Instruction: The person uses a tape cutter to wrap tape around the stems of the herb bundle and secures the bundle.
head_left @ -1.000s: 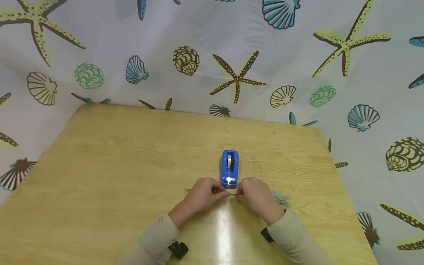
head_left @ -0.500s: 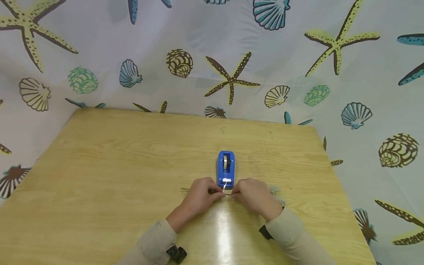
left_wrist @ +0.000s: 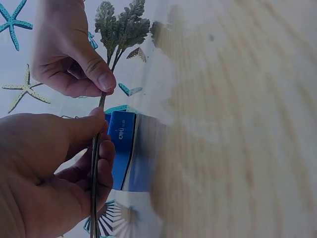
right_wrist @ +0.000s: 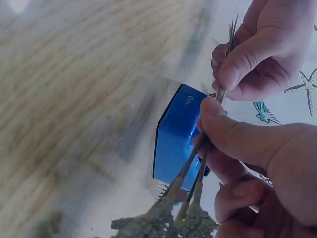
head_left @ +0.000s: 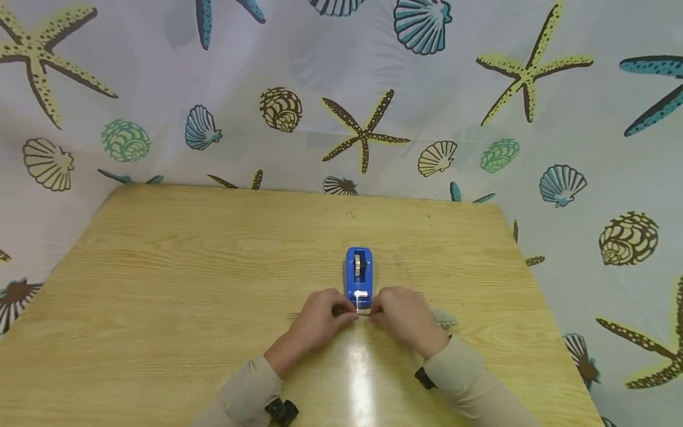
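Hands, two: left hand [head_left: 318,317] and right hand [head_left: 404,317], each pinching one bundle of stems [left_wrist: 94,168] just near of the dispenser; at least two leafy heads [left_wrist: 130,26], at the right end; exact stem count unclear. Tape dispenser [head_left: 358,285], one, blue, marked "deli", on the tabletop [head_left: 203,249]. Contents: tape roll [head_left: 357,265], one. Beyond, at far side: shell-and-starfish cloth [head_left: 235,65].
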### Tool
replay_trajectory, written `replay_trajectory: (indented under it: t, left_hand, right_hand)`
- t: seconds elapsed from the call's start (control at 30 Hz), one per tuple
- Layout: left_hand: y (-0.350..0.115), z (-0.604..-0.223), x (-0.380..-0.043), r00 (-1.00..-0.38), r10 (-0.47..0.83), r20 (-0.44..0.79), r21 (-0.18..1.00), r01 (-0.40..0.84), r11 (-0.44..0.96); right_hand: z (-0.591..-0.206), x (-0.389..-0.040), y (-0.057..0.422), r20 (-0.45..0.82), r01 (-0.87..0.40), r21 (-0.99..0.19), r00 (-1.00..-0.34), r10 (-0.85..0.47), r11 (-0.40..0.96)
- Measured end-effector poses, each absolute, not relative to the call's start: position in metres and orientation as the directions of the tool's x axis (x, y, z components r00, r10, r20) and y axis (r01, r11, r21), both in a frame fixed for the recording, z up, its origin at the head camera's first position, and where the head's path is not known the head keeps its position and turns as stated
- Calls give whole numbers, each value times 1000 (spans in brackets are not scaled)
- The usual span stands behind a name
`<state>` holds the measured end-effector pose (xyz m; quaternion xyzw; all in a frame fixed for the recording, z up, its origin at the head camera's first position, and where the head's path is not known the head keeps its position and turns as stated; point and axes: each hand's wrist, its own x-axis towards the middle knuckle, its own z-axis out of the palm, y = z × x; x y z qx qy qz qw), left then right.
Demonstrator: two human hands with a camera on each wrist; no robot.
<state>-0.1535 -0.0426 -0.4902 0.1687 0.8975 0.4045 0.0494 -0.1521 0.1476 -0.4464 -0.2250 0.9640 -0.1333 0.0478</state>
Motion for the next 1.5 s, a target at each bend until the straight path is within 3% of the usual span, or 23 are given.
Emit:
replay_trajectory:
  t: [0.2, 0.63, 0.97, 1.2, 1.5]
  left_hand:
    - [-43, -491, -153, -915, 400, 55, 741, 305, 598]
    - [-43, -489, -154, -934, 347, 81, 746, 288, 601]
    - [-41, -490, -155, -935, 337, 109, 746, 301, 594]
    - [-41, -491, -157, -935, 322, 150, 761, 317, 567]
    - [-45, -491, -159, -933, 350, 86, 748, 293, 596]
  right_hand:
    - [-449, -154, 149, 8, -426, -247, -899, -438, 870]
    - [-451, -156, 149, -24, -453, -246, -881, -473, 857]
    - [-452, -157, 149, -37, -340, -335, -927, -373, 879]
    - [-450, -161, 147, -17, -335, -349, -931, -363, 875]
    - [-453, -162, 145, -12, -328, -335, -936, -353, 883]
